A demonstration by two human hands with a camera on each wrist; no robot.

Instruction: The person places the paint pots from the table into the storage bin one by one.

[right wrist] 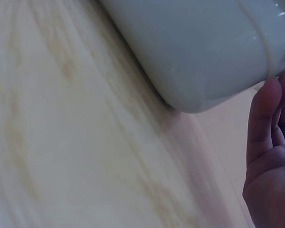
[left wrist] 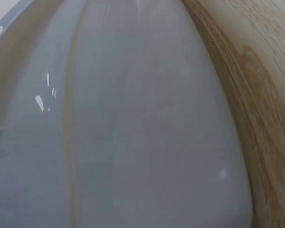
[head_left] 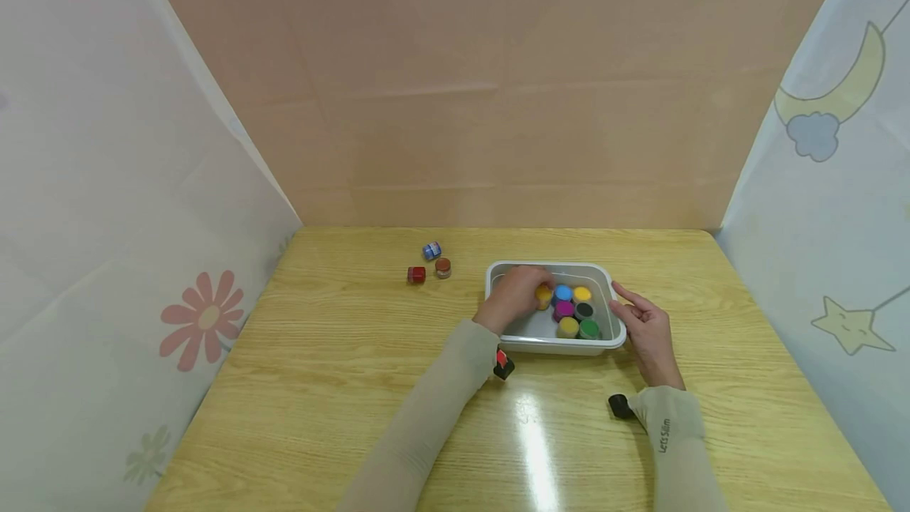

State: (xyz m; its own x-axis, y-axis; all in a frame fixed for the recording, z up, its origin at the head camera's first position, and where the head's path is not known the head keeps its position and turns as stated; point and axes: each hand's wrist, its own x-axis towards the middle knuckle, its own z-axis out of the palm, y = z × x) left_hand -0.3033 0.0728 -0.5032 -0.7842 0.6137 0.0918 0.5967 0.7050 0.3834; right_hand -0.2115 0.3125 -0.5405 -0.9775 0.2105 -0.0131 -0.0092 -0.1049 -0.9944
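Though wrists blind, head-view paint pots [head_left: 573, 310].

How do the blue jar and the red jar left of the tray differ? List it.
The blue jar lies farther back on the table; the red jar sits nearer the person. Blue looks tipped at an angle; red looks squarer. Both are small, outside the tray, and untouched by either hand.
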